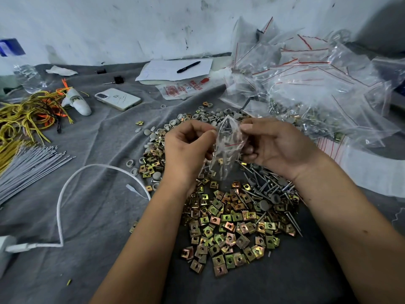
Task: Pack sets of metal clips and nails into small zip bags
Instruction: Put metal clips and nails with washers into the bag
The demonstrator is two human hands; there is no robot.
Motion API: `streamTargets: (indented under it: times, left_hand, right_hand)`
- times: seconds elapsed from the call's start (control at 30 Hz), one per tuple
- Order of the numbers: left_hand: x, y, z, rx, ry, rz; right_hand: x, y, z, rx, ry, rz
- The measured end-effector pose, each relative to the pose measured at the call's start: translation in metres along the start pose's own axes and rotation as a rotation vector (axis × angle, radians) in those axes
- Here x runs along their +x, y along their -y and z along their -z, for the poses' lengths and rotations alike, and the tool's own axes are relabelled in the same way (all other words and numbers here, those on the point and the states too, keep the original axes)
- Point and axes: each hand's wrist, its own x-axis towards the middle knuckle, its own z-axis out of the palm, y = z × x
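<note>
A small clear zip bag (228,148) with a red stripe hangs between my hands above the pile. My left hand (186,148) pinches its left edge near the top, and my right hand (278,145) pinches the right edge. Nails and a clip show through the plastic. Below lies a heap of square brass-coloured metal clips (228,229). Long nails and screws (269,187) lie just right of it. Grey round caps (197,117) spread behind my hands.
A heap of filled and loose zip bags (306,84) fills the right back. A phone (118,99), paper with a pen (188,66), yellow and orange wires (28,115), grey ties (28,167) and a white cable (65,194) lie on the grey cloth.
</note>
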Motion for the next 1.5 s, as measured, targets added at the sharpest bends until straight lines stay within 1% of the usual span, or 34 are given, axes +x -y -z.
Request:
streamTargets:
  times: [0.07,0.17,0.2,0.27,0.37,0.4,0.47,0.5,0.53,0.6,0.67,0.73,0.8,0.87,0.9,0.93,0.97,1.03,1.07,1.1,1.13,1.2,1.27,1.33,1.4,1.5]
  left_hand:
    - [0.0,-0.001,0.0,-0.019,0.008,0.0]
    - [-0.001,-0.002,0.0,-0.019,0.016,-0.005]
    - [-0.001,-0.003,0.001,-0.024,0.015,-0.006]
    - [-0.002,-0.004,0.001,-0.043,0.01,-0.005]
    - [-0.001,-0.004,0.001,-0.054,-0.011,-0.014]
    - [-0.001,-0.005,0.002,-0.062,-0.025,-0.014]
    - [-0.001,-0.007,0.003,-0.117,-0.063,-0.007]
    - [0.0,-0.009,0.004,-0.168,-0.08,0.002]
    - [0.0,-0.013,0.006,-0.238,-0.092,0.016]
    - [0.002,-0.021,0.012,-0.433,-0.095,0.048]
    - [0.003,-0.031,0.018,-0.655,-0.052,0.05]
    - [0.001,-0.044,0.027,-0.891,0.021,0.021]
    - [0.002,-0.057,0.042,-1.136,0.076,-0.007]
    - [0.004,-0.067,0.057,-1.273,0.081,-0.067]
    - [0.006,-0.069,0.063,-1.27,0.068,-0.09]
    - [0.008,-0.069,0.065,-1.199,0.032,-0.106]
    - [0.01,-0.067,0.065,-1.035,-0.046,-0.133]
    - [0.012,-0.06,0.058,-0.517,-0.246,-0.24]
    - [0.012,-0.055,0.051,-0.277,-0.283,-0.291]
    - [0.011,-0.048,0.042,-0.076,-0.268,-0.312]
    - [0.008,-0.041,0.034,0.075,-0.23,-0.296]
    - [0.003,-0.025,0.019,0.267,-0.197,-0.207]
    - [-0.002,-0.013,0.009,0.371,-0.226,-0.177]
    - [-0.004,-0.006,0.005,0.394,-0.289,-0.209]
    - [-0.001,-0.003,0.007,0.293,-0.384,-0.206]
    - [0.003,-0.002,0.013,0.119,-0.517,-0.21]
  right_hand:
    - [0.002,-0.002,0.0,0.005,-0.036,0.02]
    - [0.006,-0.004,-0.002,-0.2,-0.248,0.212]
    - [0.006,-0.004,-0.003,-0.243,-0.284,0.274]
    - [0.006,-0.006,-0.005,-0.292,-0.305,0.361]
    - [0.007,-0.009,-0.009,-0.487,-0.41,0.468]
    - [0.008,-0.01,-0.01,-0.496,-0.428,0.5]
    - [0.009,-0.01,-0.008,-0.439,-0.451,0.525]
    - [0.01,-0.011,-0.005,-0.46,-0.487,0.522]
    - [0.012,-0.014,-0.001,-0.554,-0.537,0.511]
    - [0.015,-0.021,0.006,-0.877,-0.585,0.489]
    - [0.018,-0.028,0.005,-1.199,-0.52,0.465]
    - [0.023,-0.033,0.006,-1.421,-0.436,0.412]
    - [0.025,-0.033,0.004,-1.55,-0.36,0.347]
    - [0.026,-0.033,0.001,-1.608,-0.301,0.294]
    - [0.027,-0.033,-0.001,-1.622,-0.288,0.281]
    - [0.028,-0.033,-0.002,-1.626,-0.289,0.276]
    - [0.029,-0.033,-0.003,-1.618,-0.3,0.276]
    - [0.03,-0.034,-0.004,-1.589,-0.337,0.276]
    - [0.031,-0.035,-0.003,-1.575,-0.36,0.275]
    - [0.031,-0.036,-0.002,-1.561,-0.381,0.274]
    - [0.031,-0.037,0.0,-1.548,-0.401,0.275]
    - [0.029,-0.036,0.002,-1.527,-0.429,0.288]
    - [0.027,-0.033,0.003,-1.485,-0.462,0.34]
    - [0.024,-0.031,0.003,-1.395,-0.513,0.383]
    - [0.022,-0.029,0.002,-1.316,-0.558,0.375]
    - [0.02,-0.028,0.0,-1.252,-0.565,0.335]
